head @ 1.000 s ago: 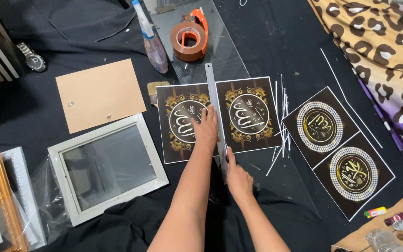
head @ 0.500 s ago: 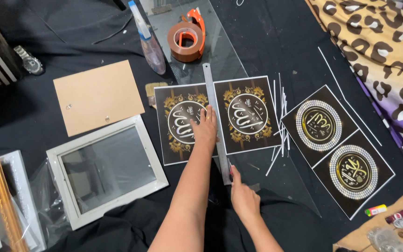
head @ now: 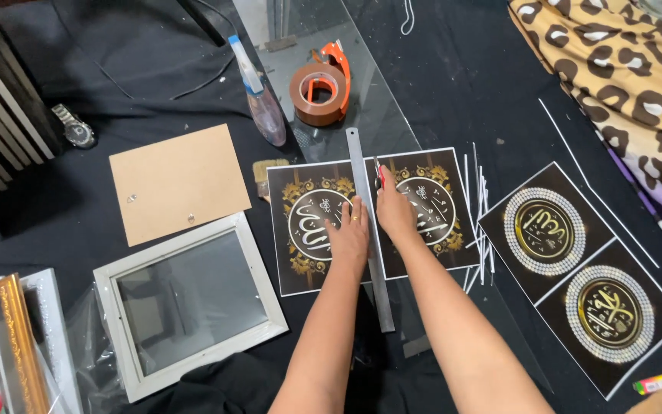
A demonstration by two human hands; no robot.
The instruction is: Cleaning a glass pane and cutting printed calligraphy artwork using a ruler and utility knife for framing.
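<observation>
A dark printed sheet with two ornate gold-and-white panels [head: 308, 230] lies on a glass pane [head: 377, 115]. Along the seam between the panels lies a long metal ruler [head: 381, 299]. My left hand [head: 350, 234] rests flat across the ruler and the left panel, fingers spread, pressing down. On the right side of the ruler, over the right panel [head: 438, 207], my right hand [head: 394, 213] grips a small red cutter [head: 379, 175]. The cutter's tip is against the ruler's edge near the sheet's far end.
A brown tape dispenser [head: 319, 92] and a spray bottle [head: 258, 96] stand beyond the sheet. A brown backing board [head: 174, 180], a white frame [head: 189, 299], a wristwatch [head: 74, 132] and a gold frame [head: 5, 345] lie left. Thin white strips [head: 480, 207], another print pair [head: 576, 276] and leopard cloth [head: 622, 69] lie right.
My right hand slid toward me along the ruler, then moved up to the far end of the sheet. My left hand stayed pressed on the ruler.
</observation>
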